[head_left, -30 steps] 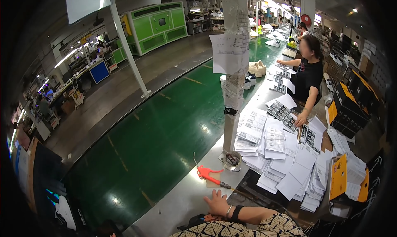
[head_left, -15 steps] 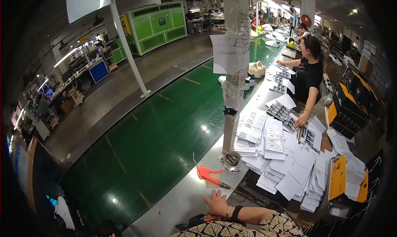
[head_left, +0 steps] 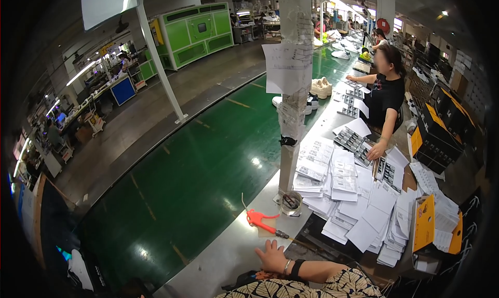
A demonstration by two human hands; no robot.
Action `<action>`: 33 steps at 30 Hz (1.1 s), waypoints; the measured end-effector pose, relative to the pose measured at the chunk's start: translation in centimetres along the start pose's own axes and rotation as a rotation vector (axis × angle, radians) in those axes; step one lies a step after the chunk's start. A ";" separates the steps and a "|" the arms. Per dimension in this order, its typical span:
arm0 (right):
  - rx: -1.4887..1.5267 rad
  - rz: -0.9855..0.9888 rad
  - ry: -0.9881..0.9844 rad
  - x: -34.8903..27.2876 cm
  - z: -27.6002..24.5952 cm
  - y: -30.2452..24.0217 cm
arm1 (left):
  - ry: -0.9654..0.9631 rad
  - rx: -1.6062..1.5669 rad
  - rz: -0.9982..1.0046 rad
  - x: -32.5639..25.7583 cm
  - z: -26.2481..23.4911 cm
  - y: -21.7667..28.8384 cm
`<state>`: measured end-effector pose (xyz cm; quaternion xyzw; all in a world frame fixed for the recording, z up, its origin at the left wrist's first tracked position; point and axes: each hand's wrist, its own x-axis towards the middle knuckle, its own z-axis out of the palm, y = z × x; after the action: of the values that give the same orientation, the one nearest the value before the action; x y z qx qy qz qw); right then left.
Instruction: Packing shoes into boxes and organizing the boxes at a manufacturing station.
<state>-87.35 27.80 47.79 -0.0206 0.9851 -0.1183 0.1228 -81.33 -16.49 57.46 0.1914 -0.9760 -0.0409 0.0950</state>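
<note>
My right hand (head_left: 271, 256) rests palm down on the metal border (head_left: 208, 256) of the green conveyor, fingers spread and holding nothing. A bracelet and a dark band circle its wrist. Just beyond the fingertips lies a red air blow gun (head_left: 261, 221) with a thin bent nozzle, its hose fitting pointing toward my forearm. Behind it, at the foot of a post, a round clear container (head_left: 290, 203) holds small dark items. My left hand does not show. At the lower left, a white shoe (head_left: 79, 271) is partly cut off by the dark rim.
A plastic-wrapped post (head_left: 290, 157) rises beside the green belt (head_left: 192, 178). Piles of white paper sheets (head_left: 358, 194) and an orange-and-black box (head_left: 425, 222) occupy the right. A co-worker (head_left: 387, 90) reaches over printed label sheets (head_left: 351, 140). Shoes (head_left: 322, 88) stand farther along.
The co-worker's head has turned somewhat toward me, and their near hand has shifted slightly over the sheets. My right hand stays put. The whole view has shifted a little.
</note>
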 end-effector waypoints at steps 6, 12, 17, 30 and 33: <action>0.005 -0.005 -0.012 0.0 -0.3 -0.1 | 0.021 0.004 0.019 0.0 0.1 -0.2; 0.007 0.005 -0.019 0.0 -0.5 -0.2 | 0.033 0.015 0.035 0.0 0.5 -0.6; -0.005 0.011 -0.030 0.0 -0.5 -0.2 | 0.044 0.026 0.060 0.1 0.4 -0.6; -0.013 -0.003 -0.004 0.0 -0.1 -0.1 | 0.019 0.012 0.017 0.1 0.6 -0.7; 0.000 -0.001 -0.023 0.0 -0.2 -0.2 | 0.026 0.009 0.033 0.1 0.2 -0.4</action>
<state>-87.44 27.69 48.00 -0.0223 0.9836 -0.1183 0.1343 -81.35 -16.91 57.25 0.1763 -0.9779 -0.0326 0.1074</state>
